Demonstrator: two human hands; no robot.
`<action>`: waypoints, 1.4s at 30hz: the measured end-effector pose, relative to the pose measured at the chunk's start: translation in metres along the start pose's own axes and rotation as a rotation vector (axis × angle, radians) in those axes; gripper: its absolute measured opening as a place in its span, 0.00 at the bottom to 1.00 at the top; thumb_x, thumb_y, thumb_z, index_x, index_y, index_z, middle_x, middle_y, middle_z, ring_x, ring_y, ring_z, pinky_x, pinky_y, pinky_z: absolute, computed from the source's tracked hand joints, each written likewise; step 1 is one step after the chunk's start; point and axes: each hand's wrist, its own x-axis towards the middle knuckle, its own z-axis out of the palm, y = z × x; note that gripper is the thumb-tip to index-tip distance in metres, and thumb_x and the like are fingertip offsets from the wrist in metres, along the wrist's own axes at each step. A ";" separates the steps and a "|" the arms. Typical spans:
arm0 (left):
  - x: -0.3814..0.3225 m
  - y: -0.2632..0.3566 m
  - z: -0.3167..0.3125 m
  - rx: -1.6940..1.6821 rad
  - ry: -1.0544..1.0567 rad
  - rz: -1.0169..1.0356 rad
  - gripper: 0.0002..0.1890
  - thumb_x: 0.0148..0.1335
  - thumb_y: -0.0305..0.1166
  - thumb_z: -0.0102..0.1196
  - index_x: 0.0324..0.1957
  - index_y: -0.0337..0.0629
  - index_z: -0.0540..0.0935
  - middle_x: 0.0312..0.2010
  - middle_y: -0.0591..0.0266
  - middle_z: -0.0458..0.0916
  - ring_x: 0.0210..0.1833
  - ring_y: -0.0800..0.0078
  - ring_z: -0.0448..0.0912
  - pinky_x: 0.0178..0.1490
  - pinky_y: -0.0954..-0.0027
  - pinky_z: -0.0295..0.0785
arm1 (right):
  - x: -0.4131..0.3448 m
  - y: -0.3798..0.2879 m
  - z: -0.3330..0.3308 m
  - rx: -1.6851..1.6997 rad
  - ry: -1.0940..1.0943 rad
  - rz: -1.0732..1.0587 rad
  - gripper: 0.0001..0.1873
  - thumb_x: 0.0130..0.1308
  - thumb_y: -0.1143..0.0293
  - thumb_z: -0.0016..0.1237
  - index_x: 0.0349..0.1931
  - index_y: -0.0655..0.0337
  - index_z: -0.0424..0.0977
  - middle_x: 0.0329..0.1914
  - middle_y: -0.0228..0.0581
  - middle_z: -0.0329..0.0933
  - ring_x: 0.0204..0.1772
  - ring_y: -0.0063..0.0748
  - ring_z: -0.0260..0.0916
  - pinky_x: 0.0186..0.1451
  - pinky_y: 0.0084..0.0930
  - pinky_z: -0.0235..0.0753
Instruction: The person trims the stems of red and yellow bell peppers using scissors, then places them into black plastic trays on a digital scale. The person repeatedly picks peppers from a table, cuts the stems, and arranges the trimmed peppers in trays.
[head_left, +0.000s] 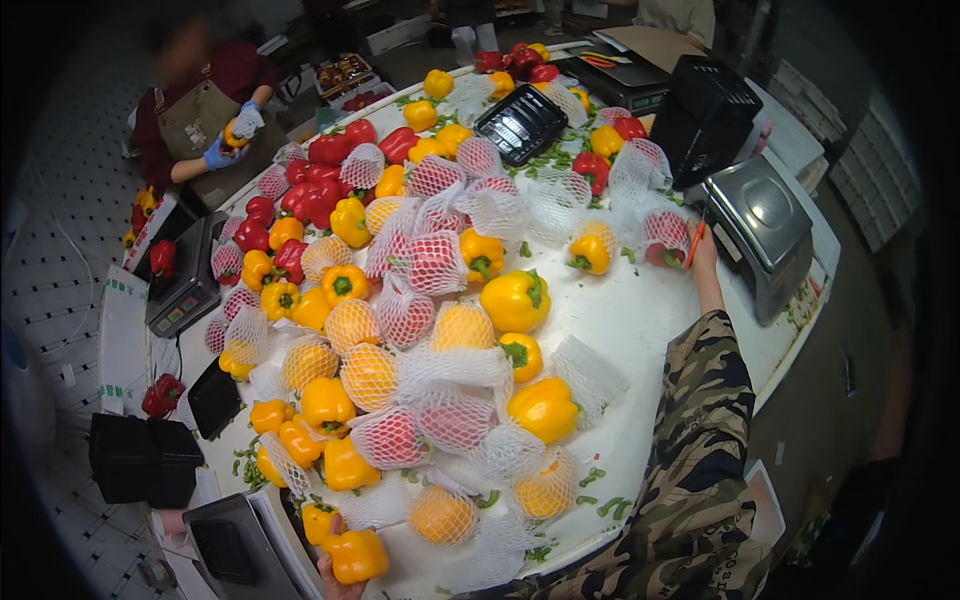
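Observation:
At the near left edge of the table my left hand (334, 568) holds a yellow bell pepper (360, 556) from below and the side. A second yellow pepper (318, 520) sits just beyond the fingers. My right hand (704, 261), in a camouflage sleeve, reaches far right and grips an orange-handled cutting tool (696, 244); its blades cannot be made out. Touching or very close to that hand is a red pepper (664, 256) partly in a white foam net. A yellow pepper in a net (591, 250) lies left of it.
Red and yellow peppers, many in foam nets (367, 375), cover the white table (600, 315). Scales (757, 225) and stacked black trays (705, 112) line the right; another scale (244, 551) stands near left. Across the table, a gloved co-worker (214, 127) holds a pepper. Cut green stems (615, 506) lie about.

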 end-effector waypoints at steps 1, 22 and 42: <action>-0.002 -0.002 0.002 -0.011 0.007 -0.008 0.48 0.57 0.60 0.55 0.74 0.57 0.51 0.61 0.47 0.70 0.60 0.50 0.74 0.61 0.49 0.71 | -0.005 -0.003 0.025 0.261 -0.087 0.152 0.25 0.66 0.46 0.50 0.47 0.60 0.71 0.44 0.44 0.79 0.48 0.38 0.76 0.48 0.32 0.73; -0.024 0.029 0.095 0.376 0.119 0.580 0.41 0.47 0.31 0.70 0.64 0.44 0.63 0.58 0.59 0.68 0.60 0.64 0.71 0.64 0.63 0.68 | -0.285 -0.198 0.043 0.166 -0.464 -0.634 0.12 0.71 0.68 0.49 0.49 0.65 0.69 0.43 0.40 0.77 0.40 0.33 0.74 0.45 0.28 0.73; -0.119 0.055 0.022 1.108 0.096 1.246 0.47 0.41 0.32 0.73 0.65 0.45 0.63 0.59 0.46 0.71 0.60 0.54 0.73 0.63 0.61 0.70 | -0.666 -0.321 -0.015 0.537 -1.697 0.283 0.18 0.69 0.60 0.50 0.49 0.66 0.71 0.40 0.34 0.76 0.34 0.21 0.71 0.39 0.19 0.72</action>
